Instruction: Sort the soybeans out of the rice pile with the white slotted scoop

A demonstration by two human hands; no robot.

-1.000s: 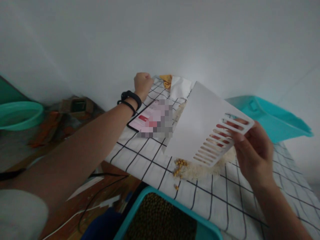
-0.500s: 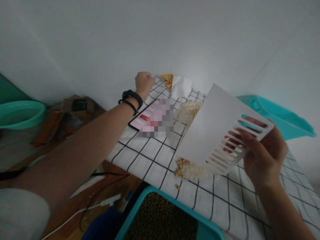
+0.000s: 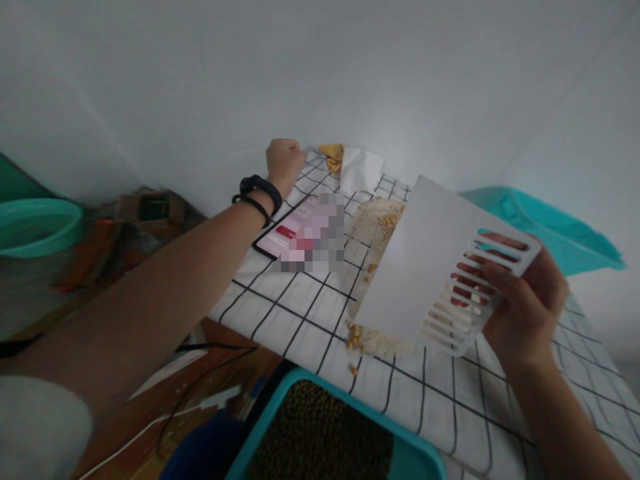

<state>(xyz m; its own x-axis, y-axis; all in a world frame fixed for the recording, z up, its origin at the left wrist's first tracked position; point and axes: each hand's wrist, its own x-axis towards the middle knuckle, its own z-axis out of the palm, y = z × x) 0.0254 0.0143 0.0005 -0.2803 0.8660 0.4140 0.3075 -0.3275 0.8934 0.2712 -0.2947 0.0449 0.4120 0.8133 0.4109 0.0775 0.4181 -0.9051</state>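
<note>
My right hand [image 3: 525, 310] grips a white plastic panel [image 3: 411, 257] by its slotted edge, thumb on the near face and fingers behind. The panel is tilted above the checked tablecloth [image 3: 300, 313]. Partly hidden behind it lies a pale, see-through patch with yellow kernels [image 3: 387, 223] at its far end. More yellow kernels [image 3: 356, 339] lie by the panel's lower corner. My left hand [image 3: 285, 163] is closed in a fist by the wall, with nothing showing in it. Close to that wrist, which wears black bands, is a phone [image 3: 273, 241] with a lit, partly blurred screen.
A teal tray of small dark grains [image 3: 320, 427] stands at the near table edge. An empty-looking teal bin [image 3: 545, 233] sits at the right. White paper [image 3: 361, 170] and a yellow wrapper [image 3: 333, 157] lie by the wall. A green basin [image 3: 40, 227] and cardboard box [image 3: 153, 213] are left.
The panel has turned slightly in my right hand, its top corner a little lower, showing more of the kernels behind it. My left fist stays by the wall; the view shifted slightly.
</note>
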